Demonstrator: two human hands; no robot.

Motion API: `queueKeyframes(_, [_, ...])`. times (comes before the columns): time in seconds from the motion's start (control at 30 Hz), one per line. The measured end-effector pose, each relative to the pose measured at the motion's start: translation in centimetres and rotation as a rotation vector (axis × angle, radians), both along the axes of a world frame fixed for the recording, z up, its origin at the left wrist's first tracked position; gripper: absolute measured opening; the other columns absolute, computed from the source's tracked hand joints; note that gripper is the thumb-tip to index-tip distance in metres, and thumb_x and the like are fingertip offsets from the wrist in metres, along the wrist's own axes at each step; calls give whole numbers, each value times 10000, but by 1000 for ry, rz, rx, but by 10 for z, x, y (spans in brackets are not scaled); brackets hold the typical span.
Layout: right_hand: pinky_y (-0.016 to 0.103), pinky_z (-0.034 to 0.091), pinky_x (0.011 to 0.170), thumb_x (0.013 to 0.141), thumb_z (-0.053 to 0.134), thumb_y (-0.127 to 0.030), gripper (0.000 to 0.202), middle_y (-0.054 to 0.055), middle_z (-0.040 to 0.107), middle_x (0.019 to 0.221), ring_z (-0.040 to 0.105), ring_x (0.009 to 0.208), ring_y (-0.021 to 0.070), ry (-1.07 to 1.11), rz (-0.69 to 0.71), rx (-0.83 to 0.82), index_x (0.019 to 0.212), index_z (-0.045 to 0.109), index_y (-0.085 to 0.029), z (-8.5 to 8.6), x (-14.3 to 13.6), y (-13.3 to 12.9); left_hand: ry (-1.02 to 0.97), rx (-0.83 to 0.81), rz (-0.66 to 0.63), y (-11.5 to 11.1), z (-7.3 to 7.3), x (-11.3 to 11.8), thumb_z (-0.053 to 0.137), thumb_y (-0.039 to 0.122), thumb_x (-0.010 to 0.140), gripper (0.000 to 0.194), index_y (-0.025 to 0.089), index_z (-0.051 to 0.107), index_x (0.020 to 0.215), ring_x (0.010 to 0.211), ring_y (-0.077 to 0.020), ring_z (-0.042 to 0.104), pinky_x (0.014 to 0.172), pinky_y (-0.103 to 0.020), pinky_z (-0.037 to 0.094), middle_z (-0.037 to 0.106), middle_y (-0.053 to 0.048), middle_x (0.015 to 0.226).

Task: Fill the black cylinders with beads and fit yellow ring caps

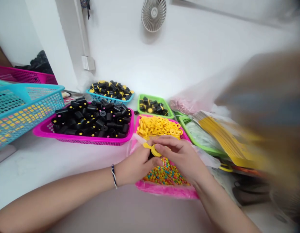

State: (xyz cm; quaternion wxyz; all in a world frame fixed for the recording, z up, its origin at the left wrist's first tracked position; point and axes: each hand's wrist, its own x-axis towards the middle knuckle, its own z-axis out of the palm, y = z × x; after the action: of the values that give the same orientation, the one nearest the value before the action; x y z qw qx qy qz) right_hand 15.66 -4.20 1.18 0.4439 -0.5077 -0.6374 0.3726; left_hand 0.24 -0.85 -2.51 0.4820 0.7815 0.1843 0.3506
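Note:
My left hand (137, 161) is closed around a small black cylinder, mostly hidden by the fingers. On top of it lies a yellow plastic ring cap with a tab (155, 151), pinched by the fingers of my right hand (182, 155). Both hands meet above a pink-lined tray of small multicoloured beads (164, 173). Just behind them, a pink basket holds a heap of yellow ring caps (158, 126). Left of my hands, black cylinders (91, 119) with yellow and pink dots fill a magenta basket (91, 139).
Behind stand a blue basket (108, 99) and a green basket (153, 113) of black-and-yellow pieces. A turquoise basket (28, 100) is at far left. To the right are a green tray (200, 145) with clear bags and yellow packaging cards (220, 139). A blurred person's head fills the right edge.

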Motion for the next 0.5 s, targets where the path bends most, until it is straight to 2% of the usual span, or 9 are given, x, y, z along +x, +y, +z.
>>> queueKeyframes(0.1, [310, 570, 769, 809, 640, -312, 161, 48, 696, 1009, 667, 910, 171, 64, 22, 34, 933, 708, -234, -2, -4, -1, -105, -34, 77, -2, -3, -2, 366, 377, 947, 299, 214, 456, 1181, 1122, -185, 446, 1025, -333, 332, 468, -89, 1213])
queueKeyframes(0.17, [319, 565, 777, 854, 585, -288, 162, 44, 689, 1007, 660, 915, 166, -2, 13, 169, 976, 685, -250, -1, -4, -5, -195, -202, 83, -3, -1, -4, 371, 389, 947, 254, 237, 424, 1145, 1077, -153, 457, 994, -312, 355, 455, -64, 1178])
queueKeyframes(0.23, [353, 539, 855, 843, 603, -279, 272, 55, 641, 1127, 616, 1026, 187, -170, 53, 375, 1114, 625, -275, 1, -4, -10, -343, -450, -32, -7, 8, -6, 404, 407, 937, 243, 263, 385, 1131, 934, -127, 500, 867, -275, 418, 499, -26, 1035])
queueKeyframes(0.33, [394, 446, 1004, 721, 740, -249, 635, 76, 531, 1289, 497, 1197, 226, -395, 152, 624, 1296, 472, -268, 5, -4, -20, -488, -754, -301, -18, 27, -10, 404, 430, 929, 248, 211, 449, 1035, 737, -107, 487, 706, -218, 417, 517, -2, 804])
queueKeyframes(0.4, [378, 425, 1024, 701, 721, -137, 654, 78, 526, 1275, 482, 1205, 221, -404, 133, 720, 1289, 457, -244, 6, -8, -27, -506, -892, -413, -28, 37, -11, 376, 455, 928, 338, 151, 516, 888, 692, -102, 462, 678, -208, 404, 500, -12, 741])
queueKeyframes(0.5, [344, 430, 1013, 693, 572, 3, 599, 77, 542, 1213, 509, 1163, 197, -306, 76, 798, 1245, 474, -206, 3, -17, -36, -593, -1027, -509, -42, 43, -10, 379, 455, 920, 410, 113, 547, 769, 700, -98, 462, 734, -201, 398, 485, -20, 707])
